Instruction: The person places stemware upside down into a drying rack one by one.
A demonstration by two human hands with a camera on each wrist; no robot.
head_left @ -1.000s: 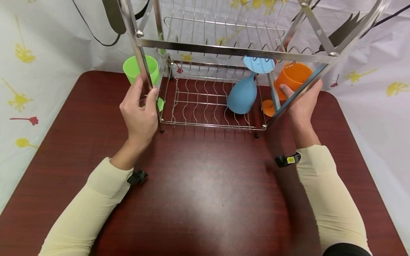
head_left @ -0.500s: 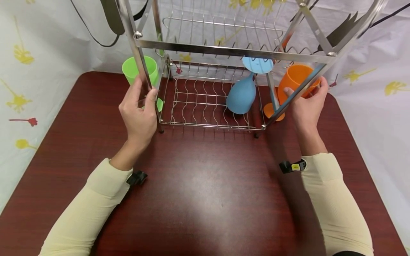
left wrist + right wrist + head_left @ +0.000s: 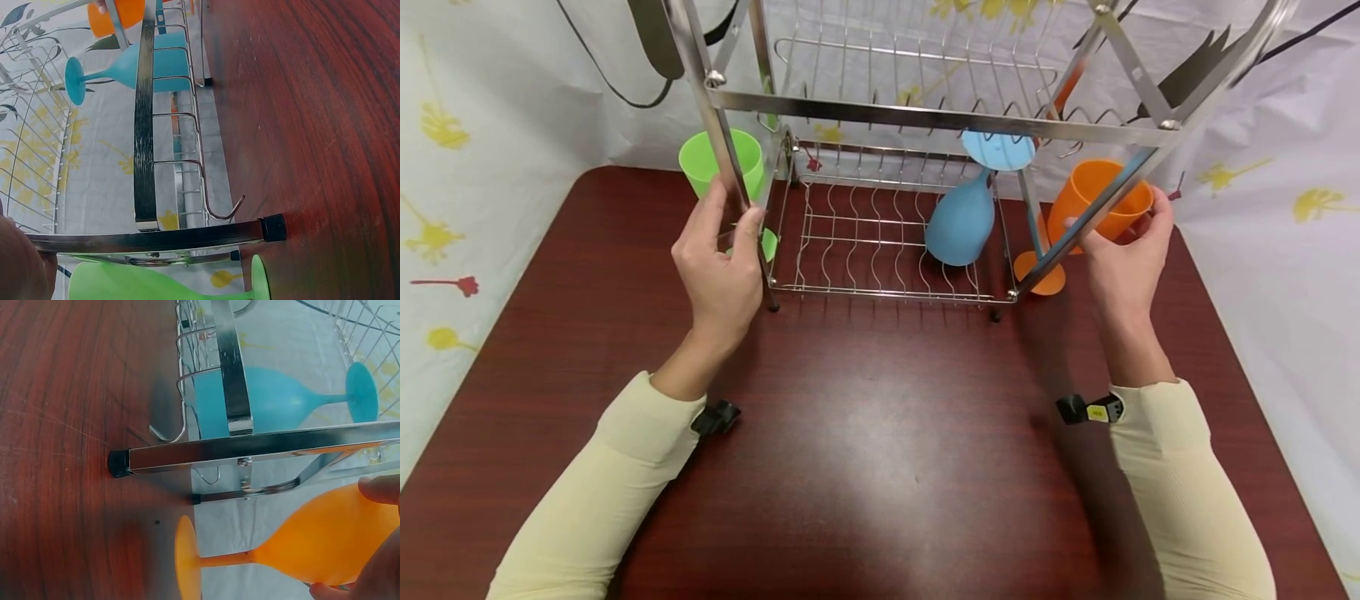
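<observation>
My left hand [image 3: 718, 267] holds the left front post of the metal dish rack [image 3: 891, 293]. Behind that post stands a green goblet [image 3: 131, 281], upright on the table. On the right side, my right hand [image 3: 1131, 258] grips the bowl of an orange goblet [image 3: 325, 537], thumb on the near side and fingers at the rim. Its round foot [image 3: 1048, 279] shows low beside the rack's right front post. Upside down on the rack's lower tier sits a blue goblet [image 3: 961, 223], its foot up near the crossbar.
The rack's upper wire tier [image 3: 917, 54] overhangs the lower one. A dark spatula-like utensil [image 3: 655, 37] hangs at its left, and a dark fork-shaped one [image 3: 1183, 79] at its right. The reddish-brown table [image 3: 880, 467] meets a patterned white sheet [image 3: 1277, 142] behind.
My right hand has shifted right and toward me with the orange goblet, whose foot has moved nearer the front. The left hand has stayed at the post.
</observation>
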